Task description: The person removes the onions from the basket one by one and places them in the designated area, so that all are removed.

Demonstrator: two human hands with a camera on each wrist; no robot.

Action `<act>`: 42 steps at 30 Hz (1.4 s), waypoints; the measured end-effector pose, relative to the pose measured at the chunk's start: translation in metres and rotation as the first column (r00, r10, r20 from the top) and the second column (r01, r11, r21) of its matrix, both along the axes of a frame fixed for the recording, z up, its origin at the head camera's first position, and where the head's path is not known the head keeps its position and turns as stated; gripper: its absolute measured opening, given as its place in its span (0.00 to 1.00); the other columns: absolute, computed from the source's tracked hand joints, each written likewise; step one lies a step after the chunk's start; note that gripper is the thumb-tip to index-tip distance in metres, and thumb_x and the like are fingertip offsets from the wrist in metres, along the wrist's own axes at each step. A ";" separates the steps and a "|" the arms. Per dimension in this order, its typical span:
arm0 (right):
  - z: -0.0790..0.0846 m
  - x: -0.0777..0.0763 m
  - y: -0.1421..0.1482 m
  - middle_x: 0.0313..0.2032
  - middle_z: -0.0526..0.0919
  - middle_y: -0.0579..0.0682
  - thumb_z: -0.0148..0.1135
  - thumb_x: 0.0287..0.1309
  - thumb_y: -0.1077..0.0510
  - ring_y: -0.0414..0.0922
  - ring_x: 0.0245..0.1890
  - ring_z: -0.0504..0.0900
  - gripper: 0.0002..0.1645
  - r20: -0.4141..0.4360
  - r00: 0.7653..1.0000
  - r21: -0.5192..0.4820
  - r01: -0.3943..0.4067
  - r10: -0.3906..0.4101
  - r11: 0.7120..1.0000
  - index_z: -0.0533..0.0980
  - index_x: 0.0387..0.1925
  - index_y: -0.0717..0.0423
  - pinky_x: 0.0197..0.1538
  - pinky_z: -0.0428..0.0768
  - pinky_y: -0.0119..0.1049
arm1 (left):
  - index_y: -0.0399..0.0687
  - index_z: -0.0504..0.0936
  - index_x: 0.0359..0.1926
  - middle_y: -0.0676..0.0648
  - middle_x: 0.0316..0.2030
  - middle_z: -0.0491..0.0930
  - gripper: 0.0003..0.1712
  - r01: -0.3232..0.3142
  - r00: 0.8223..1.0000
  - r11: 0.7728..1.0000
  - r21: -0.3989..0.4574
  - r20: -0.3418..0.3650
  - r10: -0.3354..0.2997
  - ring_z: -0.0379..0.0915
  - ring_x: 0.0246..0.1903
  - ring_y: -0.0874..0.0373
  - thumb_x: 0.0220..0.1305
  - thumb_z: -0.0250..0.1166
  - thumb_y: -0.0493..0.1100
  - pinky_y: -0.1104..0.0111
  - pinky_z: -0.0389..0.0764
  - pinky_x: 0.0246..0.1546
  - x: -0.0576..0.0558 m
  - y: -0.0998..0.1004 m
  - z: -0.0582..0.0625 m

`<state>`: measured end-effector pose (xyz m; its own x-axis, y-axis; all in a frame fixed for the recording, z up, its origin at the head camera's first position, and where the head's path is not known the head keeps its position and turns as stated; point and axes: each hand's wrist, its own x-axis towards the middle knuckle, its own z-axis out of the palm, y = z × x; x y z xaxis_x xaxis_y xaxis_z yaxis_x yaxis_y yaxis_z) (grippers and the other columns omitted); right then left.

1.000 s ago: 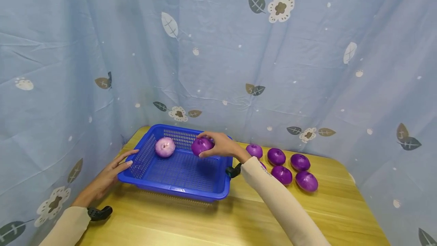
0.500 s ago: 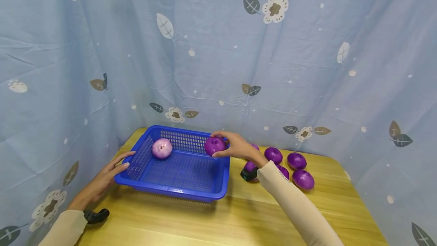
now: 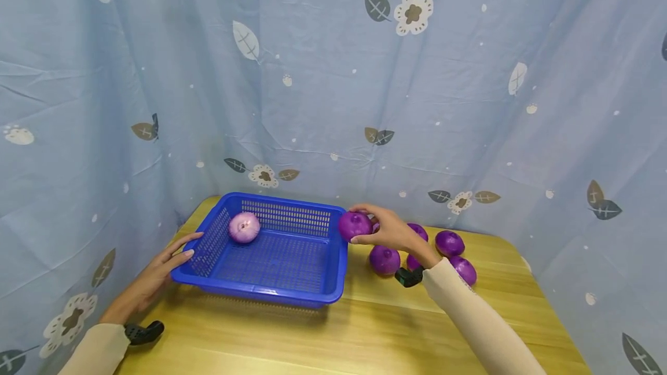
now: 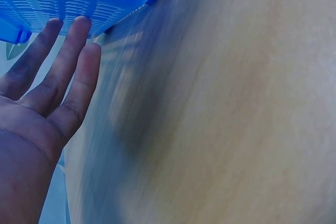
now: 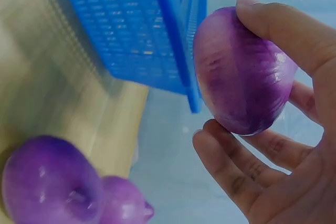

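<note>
My right hand grips a purple onion between thumb and fingers, just beyond the right rim of a blue plastic basket. In the right wrist view the held onion is up off the table beside the basket wall. A paler onion lies inside the basket at its left. My left hand has its fingers extended, the tips at the basket's left rim. From the left wrist view, the left hand holds nothing, and its fingertips reach the slotted basket side.
Several purple onions stand on the wooden table to the right, among them a near one and a far one. My right forearm partly covers the group. A blue patterned curtain hangs behind the table and along both sides.
My right hand has carried the purple onion rightward, from over the basket to outside its right rim. The left hand stays at the left rim. The view has shifted slightly.
</note>
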<state>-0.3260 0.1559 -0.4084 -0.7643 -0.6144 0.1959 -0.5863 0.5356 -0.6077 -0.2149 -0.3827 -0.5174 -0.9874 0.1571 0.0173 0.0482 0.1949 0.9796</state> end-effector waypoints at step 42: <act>-0.072 0.077 0.089 0.60 0.78 0.41 0.79 0.50 0.37 0.46 0.41 0.80 0.45 0.088 0.988 -0.045 0.132 -0.127 0.990 0.72 0.68 0.39 0.43 0.82 0.45 | 0.59 0.54 0.82 0.32 0.78 0.36 0.32 0.011 1.000 0.999 0.038 0.001 -0.011 0.72 0.54 0.70 0.83 0.48 0.51 0.68 0.80 0.51 0.000 0.001 0.000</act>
<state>-0.2493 0.2454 -0.4803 -0.8521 -0.4999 0.1553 -0.4590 0.5709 -0.6807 -0.2148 -0.3815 -0.5171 -0.9857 0.1668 0.0225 0.0491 0.1570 0.9864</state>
